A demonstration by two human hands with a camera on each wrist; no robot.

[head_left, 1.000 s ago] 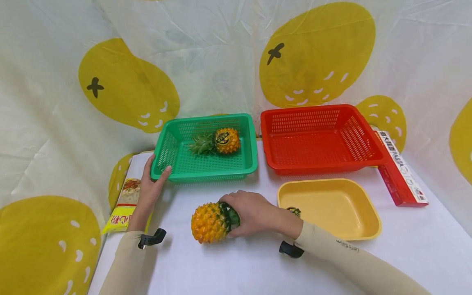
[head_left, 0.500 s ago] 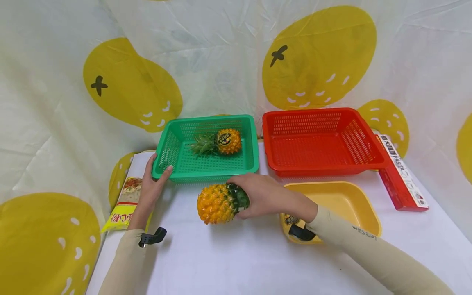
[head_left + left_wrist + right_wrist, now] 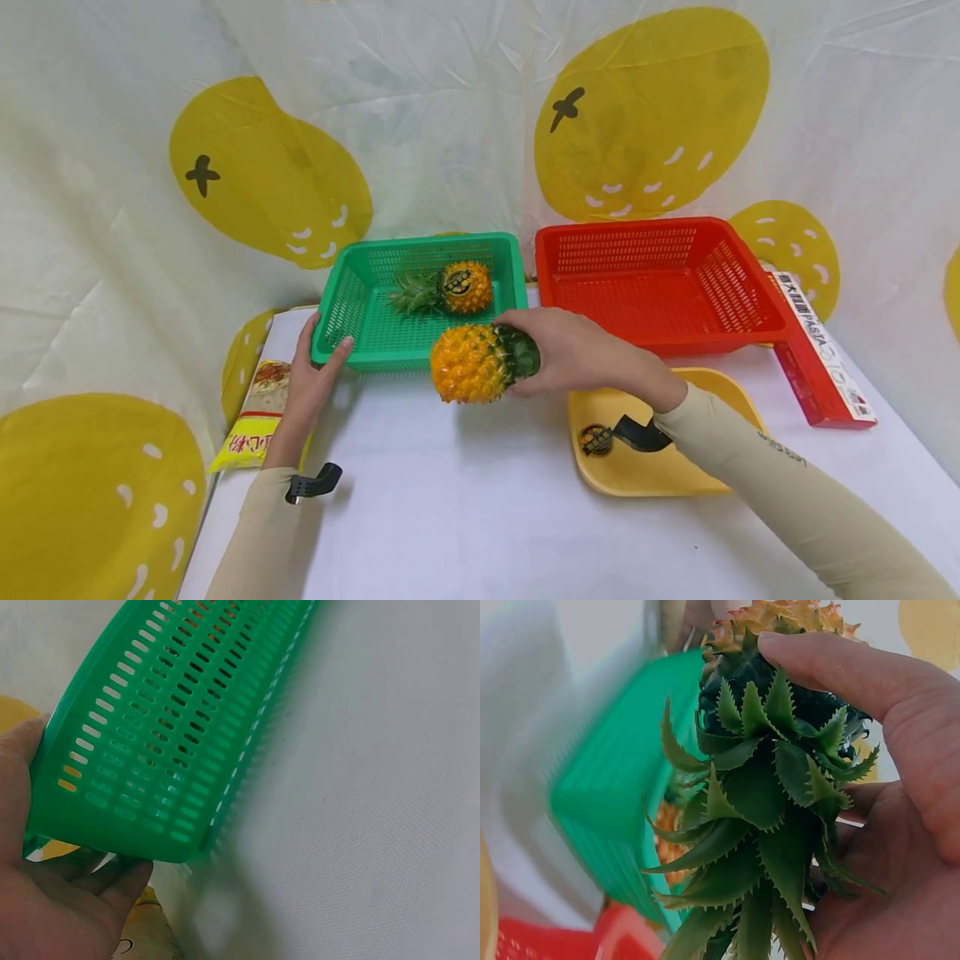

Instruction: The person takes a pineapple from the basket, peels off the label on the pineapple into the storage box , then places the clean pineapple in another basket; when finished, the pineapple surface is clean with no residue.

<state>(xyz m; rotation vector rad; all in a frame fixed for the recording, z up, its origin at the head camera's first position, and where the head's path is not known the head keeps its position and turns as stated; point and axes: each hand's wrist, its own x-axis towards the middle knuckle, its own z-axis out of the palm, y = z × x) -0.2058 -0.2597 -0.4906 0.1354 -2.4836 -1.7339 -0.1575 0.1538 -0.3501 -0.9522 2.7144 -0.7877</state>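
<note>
My right hand (image 3: 570,354) grips a small orange pineapple (image 3: 467,365) round the base of its green leaves (image 3: 757,802). It hangs over the table, overlapping the front rim of the green basket (image 3: 420,360) in the head view, with its leafy end toward my palm. Inside that basket a second pineapple (image 3: 467,287) lies on its side, a black label on its skin. At the basket's front left corner my left hand (image 3: 311,387) holds the rim, thumb in front and fingers round the side. The left wrist view shows the basket's slotted wall (image 3: 165,712) between thumb and fingers.
A red basket (image 3: 663,337) stands right of the green one. In front of it sits a yellow tray (image 3: 652,483) with a round black label (image 3: 596,440), partly under my right forearm. A red pasta box (image 3: 821,358) lies far right, a yellow food bag (image 3: 258,417) far left.
My right hand has lifted the pineapple off the table and carried it forward and to the right, toward the green basket. My left hand has kept its hold on the basket corner.
</note>
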